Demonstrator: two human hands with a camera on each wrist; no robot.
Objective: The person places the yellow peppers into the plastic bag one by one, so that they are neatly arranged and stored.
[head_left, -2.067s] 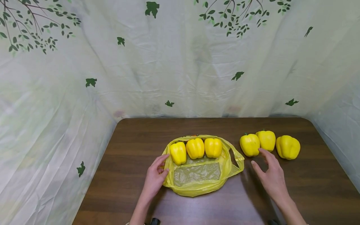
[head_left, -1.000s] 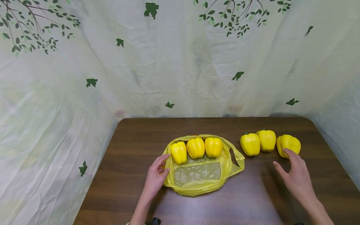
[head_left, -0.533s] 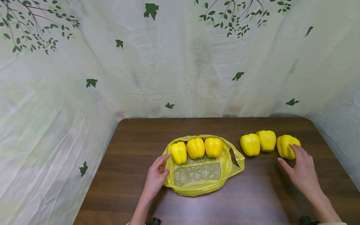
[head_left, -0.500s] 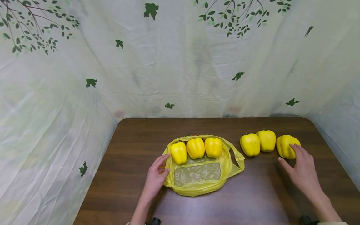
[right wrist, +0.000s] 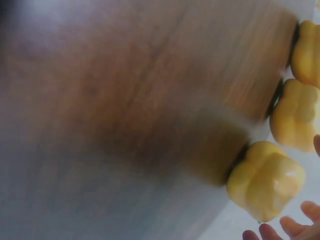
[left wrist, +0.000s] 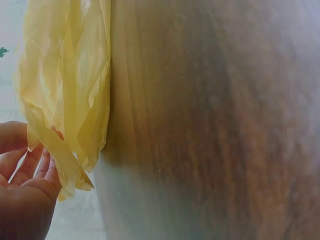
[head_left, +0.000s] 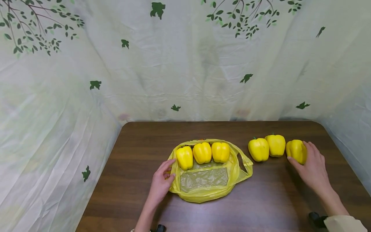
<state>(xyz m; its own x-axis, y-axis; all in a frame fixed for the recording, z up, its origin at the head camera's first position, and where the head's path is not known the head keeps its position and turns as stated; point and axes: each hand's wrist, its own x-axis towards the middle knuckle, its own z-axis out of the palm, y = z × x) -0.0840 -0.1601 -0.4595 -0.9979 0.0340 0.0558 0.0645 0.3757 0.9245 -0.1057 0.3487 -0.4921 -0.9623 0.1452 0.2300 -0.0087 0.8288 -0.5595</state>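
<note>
Right hand [head_left: 313, 167]: fingers spread around outer pepper [head_left: 295, 151], right side of table [head_left: 246, 212]; uneven contact might roll it.
Left hand [head_left: 160, 180]: fingers curled at yellow bag [head_left: 200, 196]; slackening might collapse its mouth.

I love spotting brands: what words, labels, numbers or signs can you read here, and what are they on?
No text can be read in any view.
Bag: a small dark and reddish mark on its far rim, too small to tell whether it is print.
Peppers: no lettering visible.
Backdrop: branches and green shapes, no words.
</note>
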